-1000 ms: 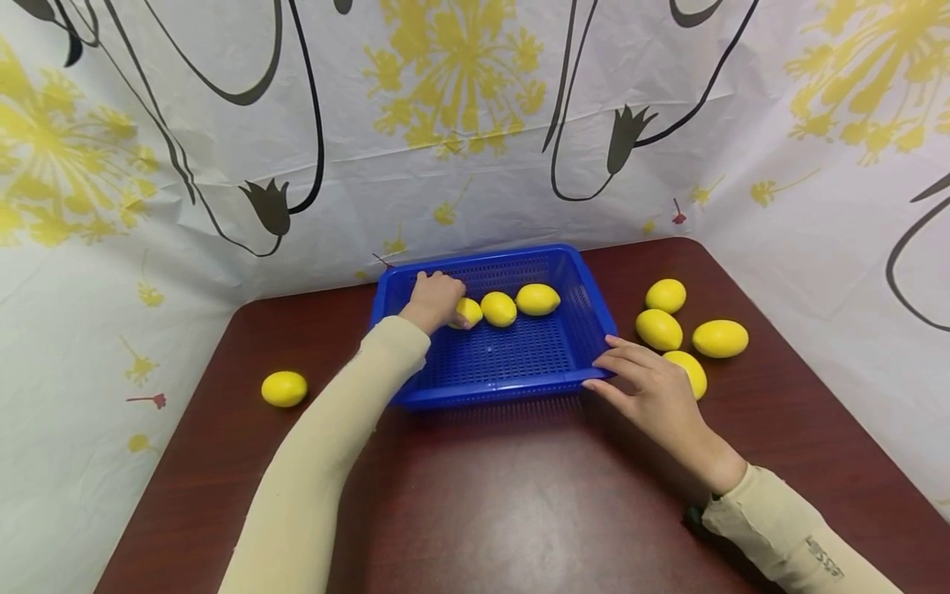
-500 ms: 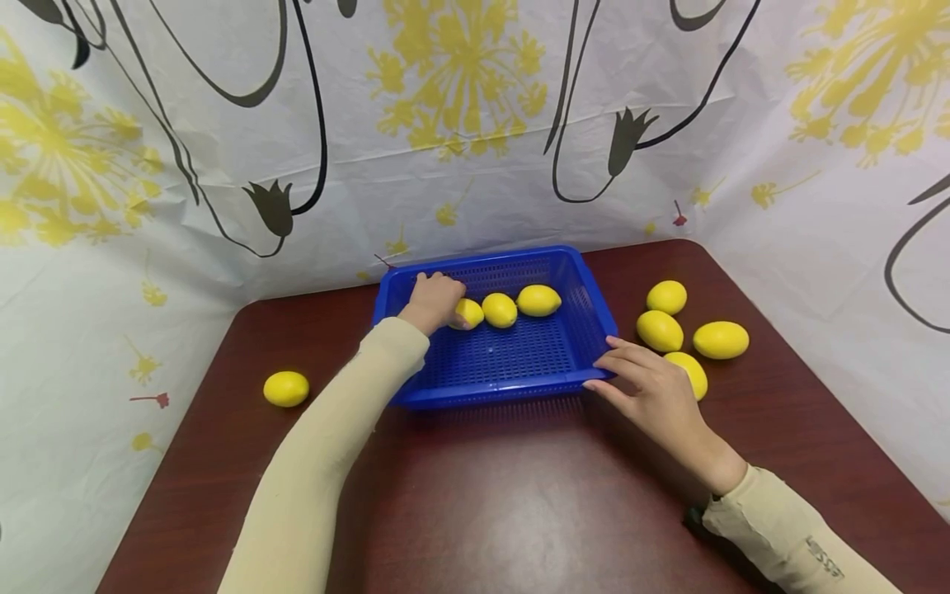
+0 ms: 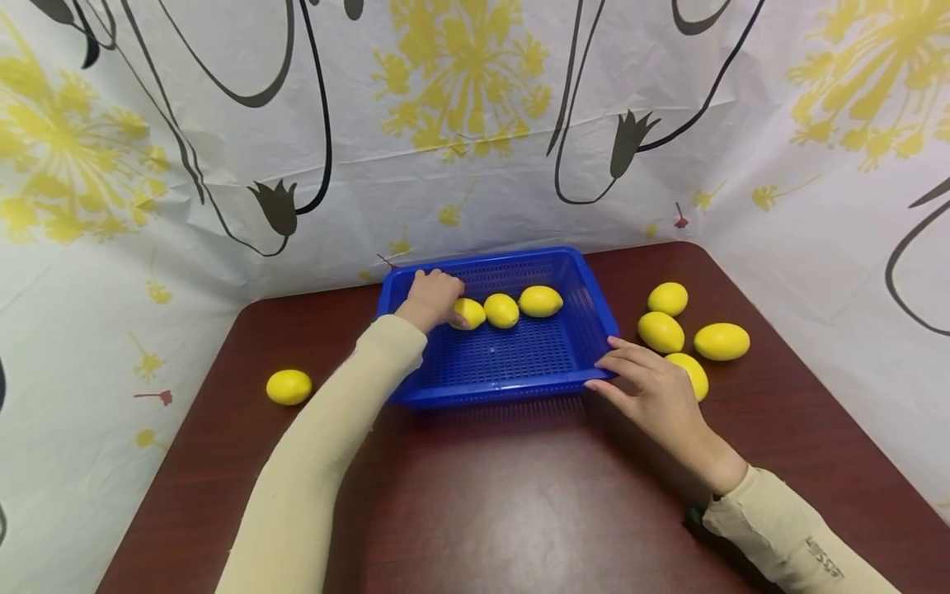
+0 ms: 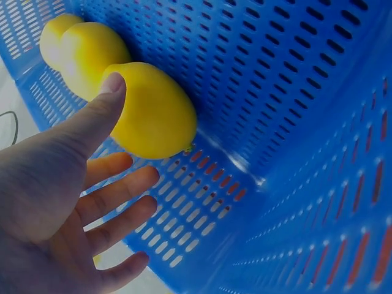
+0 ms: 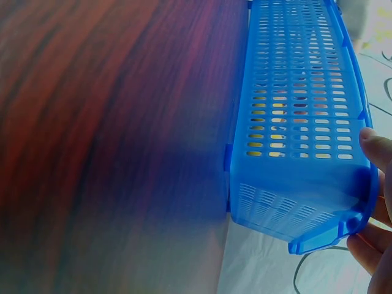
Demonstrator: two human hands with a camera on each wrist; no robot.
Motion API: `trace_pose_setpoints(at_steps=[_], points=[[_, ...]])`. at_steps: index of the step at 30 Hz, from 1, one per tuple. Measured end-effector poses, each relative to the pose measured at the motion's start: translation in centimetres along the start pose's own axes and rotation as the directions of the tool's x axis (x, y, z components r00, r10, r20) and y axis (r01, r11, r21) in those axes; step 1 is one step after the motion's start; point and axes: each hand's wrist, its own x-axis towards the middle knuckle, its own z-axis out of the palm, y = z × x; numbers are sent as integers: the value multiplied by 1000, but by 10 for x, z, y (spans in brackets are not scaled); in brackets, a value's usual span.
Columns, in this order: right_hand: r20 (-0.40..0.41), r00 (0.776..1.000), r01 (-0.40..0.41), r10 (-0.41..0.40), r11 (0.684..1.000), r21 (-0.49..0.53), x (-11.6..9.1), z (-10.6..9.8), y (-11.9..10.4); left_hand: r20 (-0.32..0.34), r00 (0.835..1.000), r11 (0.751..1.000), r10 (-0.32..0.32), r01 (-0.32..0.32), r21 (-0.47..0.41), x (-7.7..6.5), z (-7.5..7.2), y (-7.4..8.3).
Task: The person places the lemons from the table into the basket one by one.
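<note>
A blue plastic basket (image 3: 496, 386) with slotted walls stands on the table. Inside, three lemons form a row along its back: a left one (image 3: 470, 313), a middle one (image 3: 501, 311) and a right one (image 3: 541, 302). My left hand (image 3: 432, 299) reaches into the basket's left side, beside the left lemon. In the left wrist view, the thumb overlaps the nearest lemon (image 4: 153, 113), while the other fingers lie loosely spread below it, not wrapped round it. My right hand (image 3: 653, 396) pinches the rim at the basket's front right corner, thumb outside, as the right wrist view also shows.
Right of the basket, several lemons lie on the dark red-brown table (image 3: 475, 503), one of them (image 3: 722, 341) near the edge. Another lemon (image 3: 289, 387) lies at the left, near my left sleeve (image 3: 326, 450). A patterned white sheet (image 3: 445, 198) hangs close behind.
The view shifts slightly. Both hands keep nearly the same places, the left by the left lemon and the right at the basket's corner. The lemons stay put.
</note>
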Motion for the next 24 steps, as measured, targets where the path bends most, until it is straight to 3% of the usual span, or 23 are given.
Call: trace_pose_setpoints(at_steps=[24], points=[[87,996,-33,37,998,-45,1,-3,-2,-34,999,999,-21,19,-51,-21,-27,-12]])
